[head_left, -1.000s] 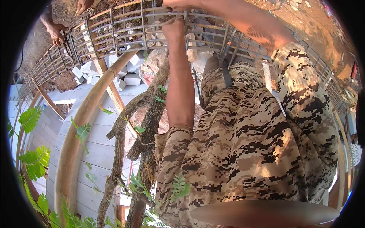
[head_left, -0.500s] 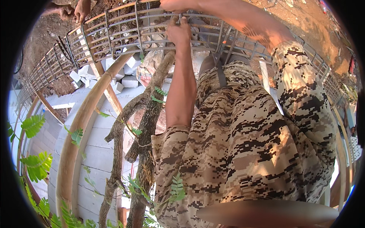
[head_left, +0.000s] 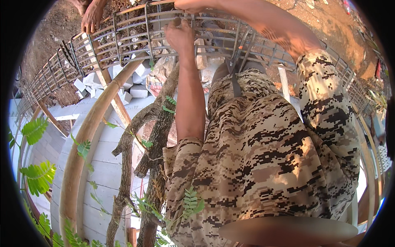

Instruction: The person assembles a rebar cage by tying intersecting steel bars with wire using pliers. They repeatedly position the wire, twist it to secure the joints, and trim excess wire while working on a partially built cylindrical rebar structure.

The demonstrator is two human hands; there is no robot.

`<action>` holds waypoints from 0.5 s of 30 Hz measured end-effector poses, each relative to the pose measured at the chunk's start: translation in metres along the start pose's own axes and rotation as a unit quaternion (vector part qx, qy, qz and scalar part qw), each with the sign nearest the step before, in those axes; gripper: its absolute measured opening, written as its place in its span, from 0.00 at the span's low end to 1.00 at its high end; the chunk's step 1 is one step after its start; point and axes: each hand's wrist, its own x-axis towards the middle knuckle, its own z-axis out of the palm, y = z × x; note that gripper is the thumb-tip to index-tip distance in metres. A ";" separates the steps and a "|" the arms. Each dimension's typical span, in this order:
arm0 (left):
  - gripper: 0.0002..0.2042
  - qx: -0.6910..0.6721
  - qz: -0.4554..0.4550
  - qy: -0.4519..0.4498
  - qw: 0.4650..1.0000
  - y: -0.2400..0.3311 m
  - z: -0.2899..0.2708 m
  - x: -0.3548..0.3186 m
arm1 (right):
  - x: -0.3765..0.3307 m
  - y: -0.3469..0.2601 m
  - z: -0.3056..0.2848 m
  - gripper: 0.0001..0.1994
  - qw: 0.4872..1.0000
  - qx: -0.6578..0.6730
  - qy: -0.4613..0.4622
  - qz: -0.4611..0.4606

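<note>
left hand point(head_left: 180, 36): fingers closed round a bar of the rebar cage point(head_left: 123, 39)
right hand point(head_left: 190, 5): on the cage's top bar, grip unclear

One head-worn fisheye view looks steeply down from above, close over the person's camouflage shirt point(head_left: 263, 164), towards a steel bar cage point(head_left: 135, 37) ahead.

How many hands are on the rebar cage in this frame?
3: the left hand grips the rebar cage at top centre, the right hand just above it, another person's hand at top left. More may be hidden.
</note>
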 end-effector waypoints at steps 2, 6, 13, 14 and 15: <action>0.16 0.018 0.083 -0.050 0.995 0.005 0.001 0.013 | 0.002 0.004 0.001 0.11 1.000 0.007 0.004 0.003; 0.17 0.025 0.040 -0.131 0.990 0.004 0.003 0.026 | -0.007 0.005 0.007 0.10 0.999 0.031 0.018 0.007; 0.12 0.022 0.122 -0.121 0.985 -0.012 -0.012 0.026 | -0.077 -0.049 0.055 0.15 0.888 0.198 0.309 0.277; 0.12 0.024 0.097 -0.130 0.986 -0.012 -0.012 0.029 | -0.085 -0.061 0.070 0.15 0.872 0.262 0.251 0.328; 0.12 0.021 0.086 -0.144 0.986 -0.012 -0.011 0.031 | -0.091 -0.072 0.084 0.15 0.839 0.317 0.188 0.400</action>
